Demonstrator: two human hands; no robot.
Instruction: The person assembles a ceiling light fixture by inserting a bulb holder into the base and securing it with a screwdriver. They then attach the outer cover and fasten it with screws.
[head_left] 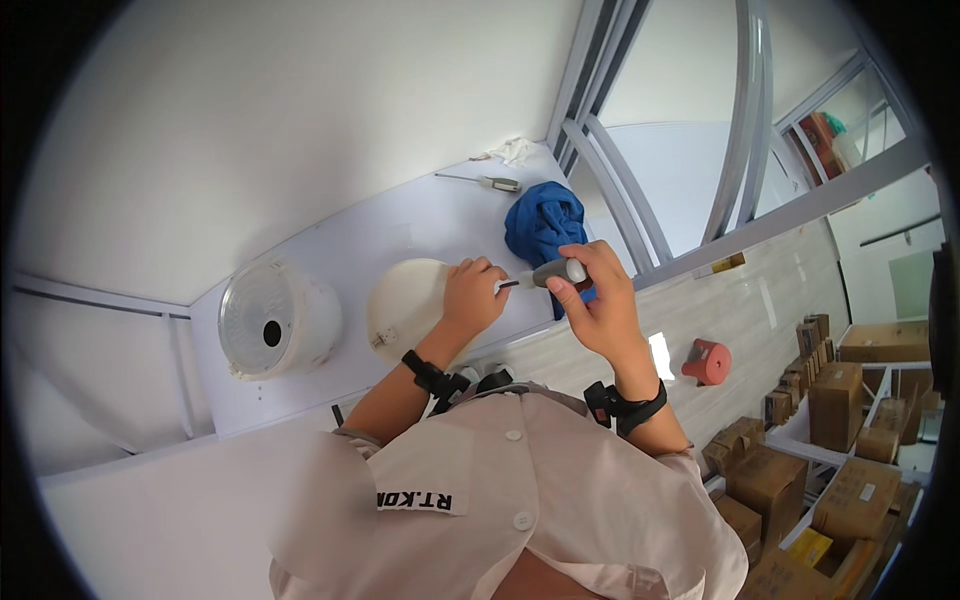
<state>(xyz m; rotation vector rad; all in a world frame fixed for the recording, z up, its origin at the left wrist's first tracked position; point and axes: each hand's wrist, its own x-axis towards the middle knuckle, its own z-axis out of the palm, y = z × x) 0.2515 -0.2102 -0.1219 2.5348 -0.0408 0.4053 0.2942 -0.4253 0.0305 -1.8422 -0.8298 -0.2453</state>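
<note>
My right hand (604, 305) is wrapped round the grey handle of a screwdriver (556, 273), whose short dark shaft points left. My left hand (474, 297) is curled close to the shaft's tip, its fingers drawn together; whatever they pinch is too small or hidden to make out. Beneath and beside the left hand, a round cream-coloured disc-like part (392, 310) lies on the white table (360, 235). A blue cloth (545, 222) is bunched up just beyond the right hand. Farther back lies another screwdriver (497, 184) with a long thin shaft.
A round white housing with a clear ribbed face (262, 335) stands on the table's left part. A crumpled white cloth (515, 151) sits at the back edge. Grey metal framing (625, 195) rises on the right. A red roll (707, 362) and cardboard boxes (765, 478) are beyond.
</note>
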